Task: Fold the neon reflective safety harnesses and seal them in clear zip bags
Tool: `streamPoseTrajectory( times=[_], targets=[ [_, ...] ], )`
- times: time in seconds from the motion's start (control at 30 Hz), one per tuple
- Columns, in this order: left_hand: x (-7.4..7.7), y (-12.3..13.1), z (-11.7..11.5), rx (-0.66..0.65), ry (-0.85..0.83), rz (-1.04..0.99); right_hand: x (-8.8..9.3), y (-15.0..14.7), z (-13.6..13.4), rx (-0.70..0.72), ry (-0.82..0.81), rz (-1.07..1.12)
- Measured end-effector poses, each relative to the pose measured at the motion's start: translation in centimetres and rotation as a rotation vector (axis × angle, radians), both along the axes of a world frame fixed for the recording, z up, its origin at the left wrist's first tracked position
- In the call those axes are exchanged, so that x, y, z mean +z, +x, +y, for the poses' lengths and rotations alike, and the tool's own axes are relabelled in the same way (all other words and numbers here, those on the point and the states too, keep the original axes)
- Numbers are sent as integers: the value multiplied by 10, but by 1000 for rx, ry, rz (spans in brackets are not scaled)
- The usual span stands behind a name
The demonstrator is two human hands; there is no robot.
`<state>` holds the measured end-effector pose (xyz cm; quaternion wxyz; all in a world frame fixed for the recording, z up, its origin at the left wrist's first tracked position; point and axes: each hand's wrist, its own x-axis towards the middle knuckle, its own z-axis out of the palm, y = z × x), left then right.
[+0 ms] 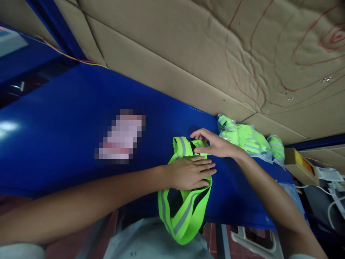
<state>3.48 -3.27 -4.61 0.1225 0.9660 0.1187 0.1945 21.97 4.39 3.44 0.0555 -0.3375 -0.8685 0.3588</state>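
Note:
A neon yellow-green reflective strap harness with grey stripes lies on the blue table, its lower loops hanging over the front edge towards my lap. My left hand rests flat across its middle, palm down, fingers stretched out to the right. Just above, my right hand is at the harness's folded top end, thumb and fingers apart around a small dark piece. Whether the fingertips touch the band there I cannot tell. Part of the harness is hidden under my left hand.
Several bagged neon bundles lie at the back right against a cardboard panel. A small open carton and white cables are further right. A blurred-out pinkish item lies on the table to the left. A stool stands below.

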Motion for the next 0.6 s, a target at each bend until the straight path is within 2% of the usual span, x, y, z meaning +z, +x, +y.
streamPoseTrajectory(
  times=[0.17,0.3,0.5,0.6],
  targets=[
    [1,-4,-2,-82,-29,-36,-5,-9,9,130,-34,-115],
    [5,-4,-4,-90,-24,-12,-5,-16,14,108,-29,-144],
    [7,-4,11,-49,-86,9,-5,-25,25,66,146,-105],
    [13,-8,20,-28,-192,-12,-4,-30,22,43,300,-110]
  ],
)
